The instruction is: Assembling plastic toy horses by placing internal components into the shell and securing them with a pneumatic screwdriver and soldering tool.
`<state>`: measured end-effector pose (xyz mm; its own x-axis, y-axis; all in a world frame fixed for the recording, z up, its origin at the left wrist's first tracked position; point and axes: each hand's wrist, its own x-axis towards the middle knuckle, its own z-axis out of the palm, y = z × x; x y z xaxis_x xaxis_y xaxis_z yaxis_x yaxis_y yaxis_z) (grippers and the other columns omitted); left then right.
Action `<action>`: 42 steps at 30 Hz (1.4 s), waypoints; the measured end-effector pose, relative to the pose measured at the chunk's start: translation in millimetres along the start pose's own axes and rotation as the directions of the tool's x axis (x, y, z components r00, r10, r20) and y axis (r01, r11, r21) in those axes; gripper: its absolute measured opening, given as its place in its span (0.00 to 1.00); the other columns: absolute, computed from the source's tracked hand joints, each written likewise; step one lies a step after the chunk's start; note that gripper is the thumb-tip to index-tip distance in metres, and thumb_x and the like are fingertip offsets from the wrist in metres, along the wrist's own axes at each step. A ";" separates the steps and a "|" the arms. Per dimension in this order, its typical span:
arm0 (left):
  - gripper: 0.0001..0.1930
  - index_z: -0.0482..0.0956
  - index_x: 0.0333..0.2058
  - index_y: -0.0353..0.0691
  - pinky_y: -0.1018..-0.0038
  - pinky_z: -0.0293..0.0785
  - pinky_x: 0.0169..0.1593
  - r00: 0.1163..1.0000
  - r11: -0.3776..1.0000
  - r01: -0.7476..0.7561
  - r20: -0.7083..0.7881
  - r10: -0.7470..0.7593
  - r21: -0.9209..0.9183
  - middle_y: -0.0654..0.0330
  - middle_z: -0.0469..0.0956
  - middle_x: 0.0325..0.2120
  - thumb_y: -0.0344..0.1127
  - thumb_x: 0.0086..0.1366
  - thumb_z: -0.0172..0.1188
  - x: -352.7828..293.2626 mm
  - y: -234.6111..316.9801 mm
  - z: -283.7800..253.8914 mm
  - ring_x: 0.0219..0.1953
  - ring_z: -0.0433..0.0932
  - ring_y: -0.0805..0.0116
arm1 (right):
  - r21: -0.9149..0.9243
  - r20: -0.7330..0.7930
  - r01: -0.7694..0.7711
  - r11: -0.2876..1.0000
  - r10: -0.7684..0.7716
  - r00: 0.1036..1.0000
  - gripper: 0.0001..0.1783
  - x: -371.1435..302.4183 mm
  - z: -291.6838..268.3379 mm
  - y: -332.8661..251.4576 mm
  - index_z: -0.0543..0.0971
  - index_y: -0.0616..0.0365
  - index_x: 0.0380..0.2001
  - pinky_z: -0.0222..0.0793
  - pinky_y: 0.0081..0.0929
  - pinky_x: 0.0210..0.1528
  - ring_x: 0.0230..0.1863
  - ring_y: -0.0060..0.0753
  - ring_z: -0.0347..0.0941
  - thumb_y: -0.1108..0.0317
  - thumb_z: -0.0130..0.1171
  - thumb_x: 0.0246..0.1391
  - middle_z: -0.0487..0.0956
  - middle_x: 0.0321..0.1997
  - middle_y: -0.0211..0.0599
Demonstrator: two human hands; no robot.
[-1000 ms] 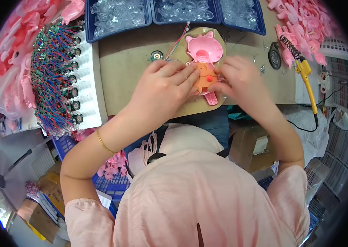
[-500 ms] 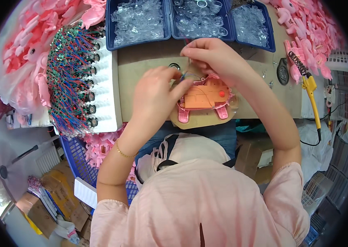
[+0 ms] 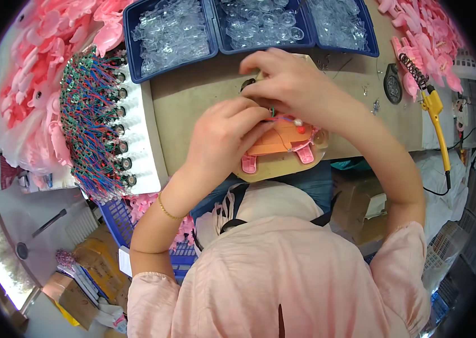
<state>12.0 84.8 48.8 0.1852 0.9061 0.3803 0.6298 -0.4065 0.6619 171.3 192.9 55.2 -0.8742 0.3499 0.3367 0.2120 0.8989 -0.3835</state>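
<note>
A pink plastic toy shell (image 3: 249,164) with an orange inside panel (image 3: 274,142) and a red button (image 3: 301,129) lies in front of me on a clear-edged tan board (image 3: 283,170). My left hand (image 3: 224,132) reaches over the shell's left side, thumb and fingers pinched together. Just at its fingertips shows a small green piece (image 3: 272,112) with thin wires. My right hand (image 3: 291,87) arches over the shell's far edge, fingers curled close to the left fingertips. What either hand pinches is hidden by the fingers.
Blue bins (image 3: 173,65) of clear plastic parts line the back. To the left, wired circuit boards with speakers (image 3: 91,135) lie on a white tray (image 3: 146,135), beside pink shells (image 3: 29,73). A yellow soldering iron (image 3: 434,107) and black oval piece (image 3: 394,84) stand at right.
My right hand has come down and closer to my left hand, which has moved slightly right over the shell. The whole view has shifted a little.
</note>
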 end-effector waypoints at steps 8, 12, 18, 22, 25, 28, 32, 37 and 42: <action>0.09 0.77 0.34 0.31 0.79 0.70 0.32 0.759 0.655 0.649 0.383 -0.526 -0.386 0.59 0.74 0.26 0.31 0.57 0.60 5.9 -8.0 -13.0 0.28 0.73 0.76 | -0.245 0.010 -0.130 0.961 0.137 0.991 0.10 -30.8 -13.4 1.4 0.75 0.58 0.28 0.69 0.28 0.33 0.33 0.37 0.72 0.72 0.59 0.35 0.74 0.33 0.35; 0.09 0.78 0.33 0.31 0.79 0.69 0.31 0.835 0.772 0.545 0.295 -0.464 -0.328 0.59 0.74 0.25 0.31 0.56 0.60 6.7 -1.1 -12.5 0.26 0.73 0.73 | -0.281 -0.021 -0.050 0.958 0.046 0.999 0.09 -46.2 -12.7 -6.9 0.75 0.60 0.30 0.69 0.29 0.33 0.33 0.37 0.72 0.72 0.59 0.41 0.75 0.33 0.35; 0.08 0.79 0.32 0.33 0.78 0.69 0.31 0.894 0.856 0.435 0.245 -0.374 -0.280 0.60 0.74 0.24 0.30 0.55 0.61 5.0 1.6 -11.8 0.25 0.73 0.72 | 0.021 -0.054 -0.304 0.952 0.305 0.951 0.08 -48.9 -16.5 -14.3 0.76 0.62 0.31 0.67 0.30 0.35 0.33 0.39 0.71 0.70 0.57 0.48 0.73 0.33 0.37; 0.09 0.78 0.33 0.32 0.79 0.70 0.30 0.869 0.824 0.482 0.282 -0.406 -0.299 0.60 0.75 0.25 0.31 0.55 0.61 4.1 0.0 -13.4 0.25 0.74 0.74 | -0.054 0.042 -0.544 0.838 0.546 0.837 0.09 -41.2 -18.9 -21.0 0.75 0.62 0.32 0.65 0.31 0.34 0.32 0.40 0.69 0.69 0.57 0.48 0.70 0.31 0.39; 0.10 0.78 0.34 0.31 0.80 0.70 0.29 0.787 0.681 0.616 0.339 -0.515 -0.396 0.61 0.77 0.25 0.31 0.56 0.61 3.5 -0.5 -12.1 0.25 0.73 0.77 | -0.017 0.056 -0.568 0.823 0.568 0.821 0.09 -45.8 -20.9 -24.9 0.75 0.62 0.31 0.65 0.31 0.34 0.32 0.39 0.69 0.69 0.57 0.47 0.69 0.29 0.39; 0.11 0.77 0.36 0.30 0.82 0.70 0.29 0.781 0.661 0.623 0.386 -0.492 -0.418 0.62 0.77 0.26 0.32 0.58 0.60 4.5 -3.2 -10.8 0.26 0.73 0.80 | 0.022 -0.012 -0.467 0.884 0.468 0.884 0.08 -46.0 -19.2 -17.4 0.75 0.62 0.31 0.65 0.31 0.34 0.33 0.40 0.69 0.70 0.58 0.46 0.70 0.30 0.38; 0.12 0.76 0.37 0.30 0.83 0.70 0.29 0.753 0.532 0.658 0.432 -0.497 -0.533 0.64 0.77 0.26 0.33 0.59 0.60 2.9 -5.3 -10.7 0.26 0.72 0.82 | -0.098 -0.007 -0.254 0.962 0.255 0.967 0.08 -38.3 -13.0 -6.2 0.76 0.61 0.31 0.65 0.32 0.35 0.34 0.41 0.69 0.72 0.58 0.44 0.71 0.31 0.38; 0.12 0.77 0.37 0.30 0.83 0.69 0.29 0.744 0.525 0.668 0.453 -0.491 -0.527 0.65 0.77 0.26 0.33 0.59 0.60 4.5 -10.0 -8.8 0.26 0.71 0.82 | 0.006 0.125 -0.299 0.954 0.296 0.947 0.06 -28.6 -12.3 1.6 0.74 0.62 0.25 0.65 0.34 0.35 0.33 0.44 0.69 0.73 0.58 0.41 0.71 0.28 0.39; 0.12 0.77 0.38 0.32 0.83 0.69 0.30 0.730 0.485 0.683 0.483 -0.483 -0.546 0.66 0.76 0.26 0.33 0.58 0.60 3.0 -15.0 -9.2 0.27 0.71 0.83 | 0.042 0.385 -0.394 0.918 0.349 0.854 0.04 -6.6 -25.0 4.1 0.70 0.64 0.22 0.65 0.35 0.32 0.29 0.46 0.69 0.76 0.55 0.41 0.70 0.24 0.43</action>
<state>-3.8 92.6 45.9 0.1952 0.9143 -0.3548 0.0195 0.3581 0.9335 188.9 200.9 72.9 -0.8409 0.5114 -0.1771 0.5209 0.6760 -0.5213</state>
